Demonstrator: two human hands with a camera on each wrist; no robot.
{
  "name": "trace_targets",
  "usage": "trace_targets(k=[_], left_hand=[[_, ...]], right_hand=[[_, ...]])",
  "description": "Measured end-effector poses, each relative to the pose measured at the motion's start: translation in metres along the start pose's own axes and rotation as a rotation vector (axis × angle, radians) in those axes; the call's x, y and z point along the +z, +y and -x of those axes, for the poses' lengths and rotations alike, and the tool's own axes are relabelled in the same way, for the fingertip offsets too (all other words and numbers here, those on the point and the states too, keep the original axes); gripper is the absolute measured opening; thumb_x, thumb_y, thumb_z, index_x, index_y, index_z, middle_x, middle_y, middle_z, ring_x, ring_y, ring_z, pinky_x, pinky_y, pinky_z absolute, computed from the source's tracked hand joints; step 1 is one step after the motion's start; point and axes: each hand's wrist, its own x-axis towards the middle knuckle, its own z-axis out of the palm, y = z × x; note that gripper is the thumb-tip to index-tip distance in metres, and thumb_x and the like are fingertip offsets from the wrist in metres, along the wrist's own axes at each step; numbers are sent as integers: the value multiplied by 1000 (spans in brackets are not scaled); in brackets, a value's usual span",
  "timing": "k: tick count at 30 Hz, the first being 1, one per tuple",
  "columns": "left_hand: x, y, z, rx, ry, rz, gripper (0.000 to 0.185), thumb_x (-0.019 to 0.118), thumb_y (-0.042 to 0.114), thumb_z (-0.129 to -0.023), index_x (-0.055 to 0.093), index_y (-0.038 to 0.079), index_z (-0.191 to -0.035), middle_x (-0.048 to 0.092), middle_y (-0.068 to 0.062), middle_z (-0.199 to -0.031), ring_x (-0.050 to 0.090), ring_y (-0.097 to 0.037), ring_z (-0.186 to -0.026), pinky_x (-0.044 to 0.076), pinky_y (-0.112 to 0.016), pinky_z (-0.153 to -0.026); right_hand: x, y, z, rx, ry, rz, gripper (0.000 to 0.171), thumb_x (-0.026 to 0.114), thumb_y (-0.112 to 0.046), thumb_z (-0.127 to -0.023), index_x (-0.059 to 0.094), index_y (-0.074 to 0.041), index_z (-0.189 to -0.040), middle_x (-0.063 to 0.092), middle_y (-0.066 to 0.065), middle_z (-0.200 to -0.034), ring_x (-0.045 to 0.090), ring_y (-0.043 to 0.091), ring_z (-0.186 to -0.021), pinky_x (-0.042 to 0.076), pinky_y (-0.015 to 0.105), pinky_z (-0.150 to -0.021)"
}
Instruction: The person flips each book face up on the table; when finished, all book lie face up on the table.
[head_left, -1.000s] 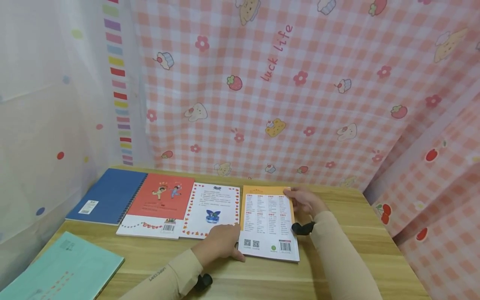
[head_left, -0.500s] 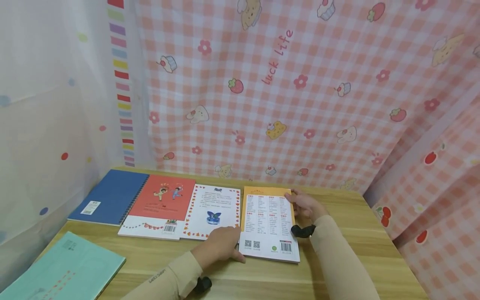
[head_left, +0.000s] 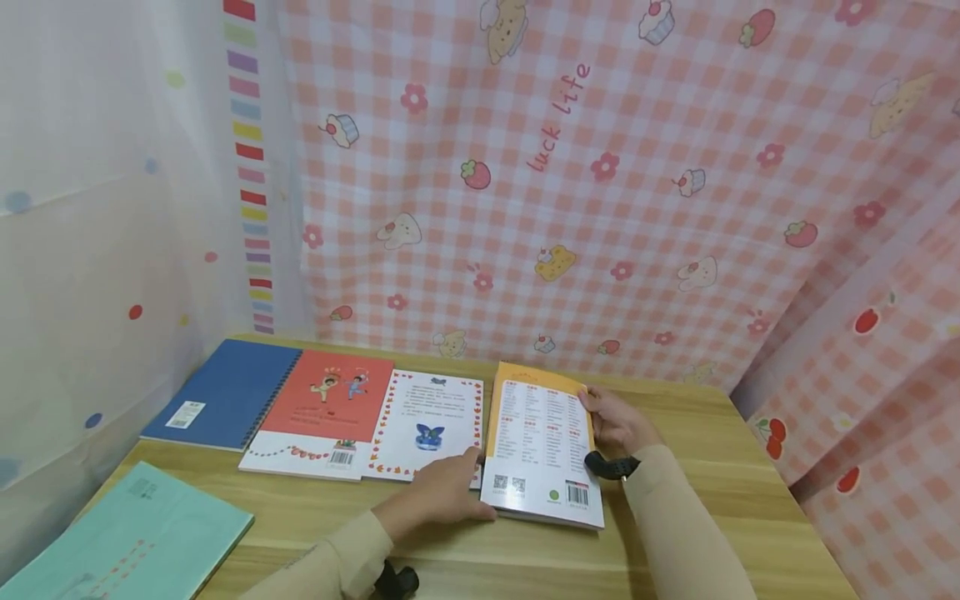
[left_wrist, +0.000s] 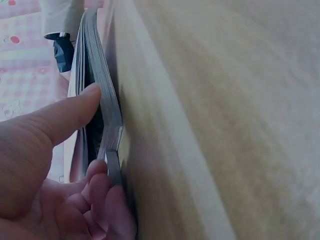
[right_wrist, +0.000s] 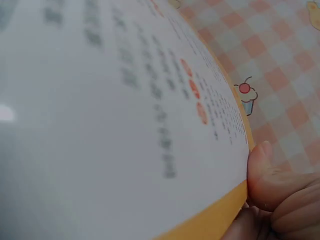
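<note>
Between your two hands lies the orange-backed book (head_left: 542,450), its long axis running away from you on the wooden table (head_left: 720,467). Your left hand (head_left: 442,492) pinches its near-left page edges, thumb on top. Your right hand (head_left: 617,421) grips the far-right edge, slightly lifted.

Both hands (head_left: 442,493) curled, gripping.

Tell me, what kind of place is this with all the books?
Probably a child's study corner at home. A wooden desk sits inside pink checked curtains printed with cupcakes and strawberries, and children's books lie in a row, like the orange book and a blue notebook.
</note>
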Motion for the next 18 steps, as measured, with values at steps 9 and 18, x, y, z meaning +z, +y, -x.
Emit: trace_targets(k=[9,18], left_hand=[[-19,-3,6,16,-202,464,91,86,27,-82,36,-11,-147,64,-2,-84,60,-15,-67,49,-28,-58],[-27,-9,4,-3,-314,645,88,83,17,-86,31,-9,-151,61,-9,-89,55,-15,-67,47,-26,-57]], right_hand=[[1,-2,1,-10,28,-88,40,33,-13,-111,24,-2,-148,66,10,-102,69,18,-88,60,28,-76],[5,-9,0,-14,27,-137,47,36,-13,-111,19,-6,-154,65,11,-107,68,19,-93,59,29,-80]])
